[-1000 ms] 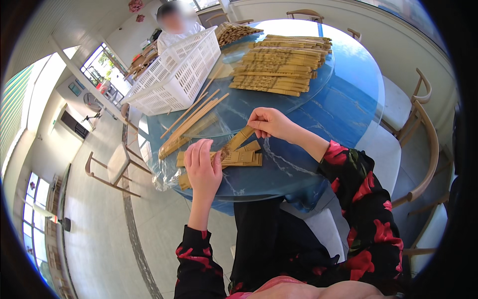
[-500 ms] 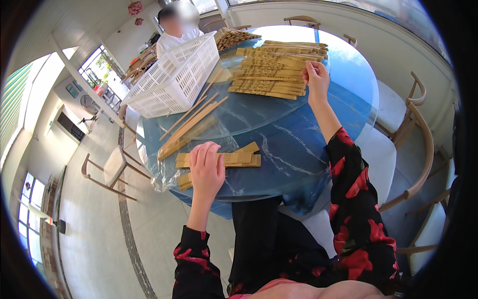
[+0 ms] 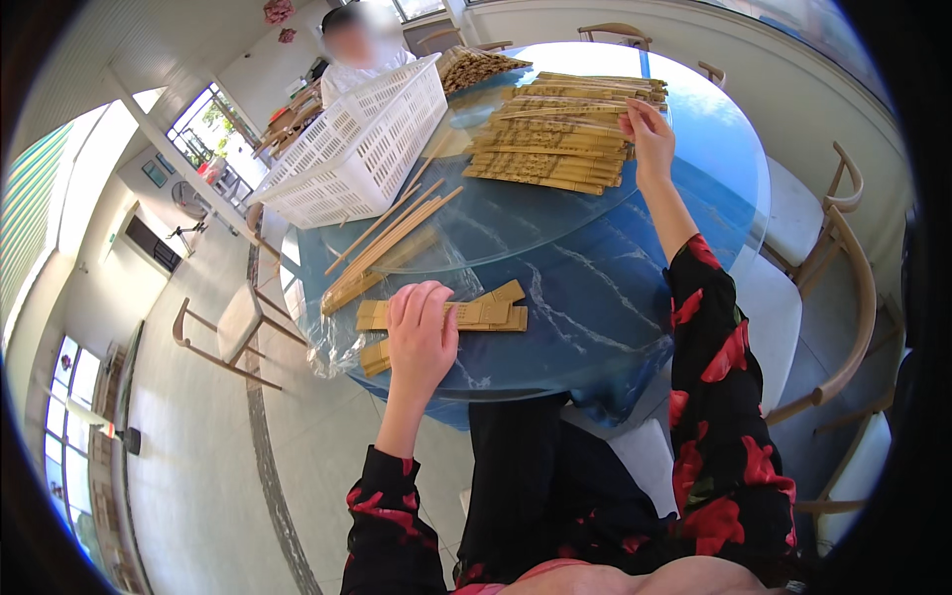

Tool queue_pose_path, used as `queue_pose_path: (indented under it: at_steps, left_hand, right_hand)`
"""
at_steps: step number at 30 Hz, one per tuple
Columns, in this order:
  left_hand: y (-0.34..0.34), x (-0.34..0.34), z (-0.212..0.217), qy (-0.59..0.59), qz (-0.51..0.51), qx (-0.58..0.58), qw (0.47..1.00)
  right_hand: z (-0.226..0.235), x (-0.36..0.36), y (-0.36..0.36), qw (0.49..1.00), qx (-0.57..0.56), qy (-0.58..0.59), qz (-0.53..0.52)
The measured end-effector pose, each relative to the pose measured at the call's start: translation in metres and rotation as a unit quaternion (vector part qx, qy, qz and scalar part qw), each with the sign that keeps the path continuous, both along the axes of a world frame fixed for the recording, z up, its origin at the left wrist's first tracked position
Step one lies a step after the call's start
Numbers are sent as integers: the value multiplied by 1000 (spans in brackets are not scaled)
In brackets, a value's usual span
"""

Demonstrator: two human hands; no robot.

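My left hand (image 3: 423, 337) lies over a small stack of flat gold paper chopstick sleeves (image 3: 496, 313) near the table's front edge, fingers curled together over it and the thumb alongside. My right hand (image 3: 653, 144) reaches to the right side of a wide pile of gold-sleeved chopsticks (image 3: 545, 159). Its thumb and fingers pinch the end of one sleeved pair lying across the top of the pile. Several bare wooden chopsticks (image 3: 407, 230) lie beyond my left hand, partly on clear plastic wrapping (image 3: 337, 342).
A white slatted plastic basket (image 3: 362, 159) stands at the far left of the round glass turntable. Behind it is a heap of wooden chopsticks (image 3: 476, 67). A person in white (image 3: 367, 71) sits across the table. Wooden chairs (image 3: 243, 332) surround the blue marbled tablecloth (image 3: 575, 297).
The view has shifted slightly, so the table sits a little further right. My right hand stays at the pile's right side, slightly higher. My left hand has kept its place on the sleeves.
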State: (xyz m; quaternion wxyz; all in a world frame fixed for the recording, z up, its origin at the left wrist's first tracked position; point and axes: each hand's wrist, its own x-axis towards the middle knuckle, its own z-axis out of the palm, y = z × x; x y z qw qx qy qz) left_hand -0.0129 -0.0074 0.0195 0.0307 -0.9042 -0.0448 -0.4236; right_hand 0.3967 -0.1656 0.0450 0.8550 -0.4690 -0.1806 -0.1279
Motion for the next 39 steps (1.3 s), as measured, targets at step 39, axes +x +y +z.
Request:
queue_pose_path:
  at_steps: [39]
  left_hand:
    - [142, 8, 6, 54, 241, 68, 967]
  right_hand:
    - [-12, -182, 50, 811, -367, -451, 66]
